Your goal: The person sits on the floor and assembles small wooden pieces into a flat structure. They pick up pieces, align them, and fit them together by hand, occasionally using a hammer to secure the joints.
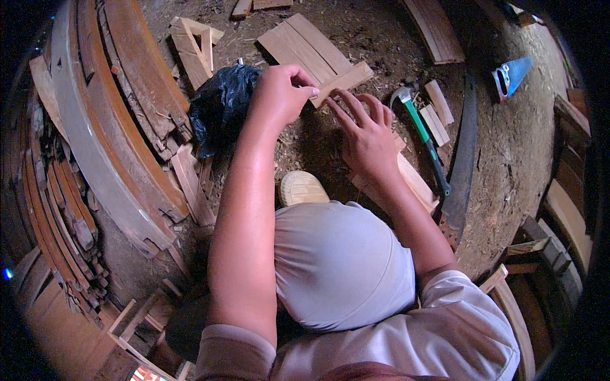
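In front of me a short wooden strip (354, 75) lies across the near end of a panel of flat boards (304, 46) on the ground. My left hand (278, 95) is curled, its thumb and forefinger pinched together at the strip's left end. Whatever sits between those fingertips is too small to make out. From the right, my right hand (372, 136) reaches over with fingers bent and spread apart, the foremost fingertips at the strip's near edge. A black plastic bag (222, 105) rests just left of my left hand. To the right lies a hammer (420, 124) with a green handle.
A long saw blade (462, 152) lies beyond the hammer, beside small wood offcuts (435, 124). Farther right is a blue-bladed handsaw (513, 75). Long curved planks (114, 136) are stacked at left. Wooden frames (508, 286) stand at lower right. Shavings litter the dirt floor.
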A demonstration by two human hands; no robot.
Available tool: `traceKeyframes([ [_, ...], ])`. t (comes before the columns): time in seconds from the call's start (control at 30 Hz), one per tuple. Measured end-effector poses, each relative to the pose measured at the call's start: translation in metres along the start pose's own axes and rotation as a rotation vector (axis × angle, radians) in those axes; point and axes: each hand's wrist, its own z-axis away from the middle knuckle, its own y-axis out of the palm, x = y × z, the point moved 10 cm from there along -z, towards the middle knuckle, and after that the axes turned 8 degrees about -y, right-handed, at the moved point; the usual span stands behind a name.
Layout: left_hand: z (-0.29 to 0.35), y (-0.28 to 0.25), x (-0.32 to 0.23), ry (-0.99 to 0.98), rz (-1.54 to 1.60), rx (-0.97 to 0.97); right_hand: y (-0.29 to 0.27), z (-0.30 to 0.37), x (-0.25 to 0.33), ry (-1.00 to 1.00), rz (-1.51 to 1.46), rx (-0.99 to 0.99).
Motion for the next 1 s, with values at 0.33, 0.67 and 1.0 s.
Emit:
traceKeyframes([
  [0.33,0.0011,0.0011,0.0002,-0.023,-0.028,0.008,0.0074,0.0010,-0.0040,0.021,0.026,0.017],
  [0.67,0.0015,0.0025,-0.0042,0.017,-0.073,-0.043,0.0014,0.0006,-0.0027,0.049,-0.017,-0.018],
  [1.0,0.0021,0.0016,-0.0018,0.001,-0.028,-0.054,0.0007,0.0000,-0.0047,0.039,-0.023,-0.034],
])
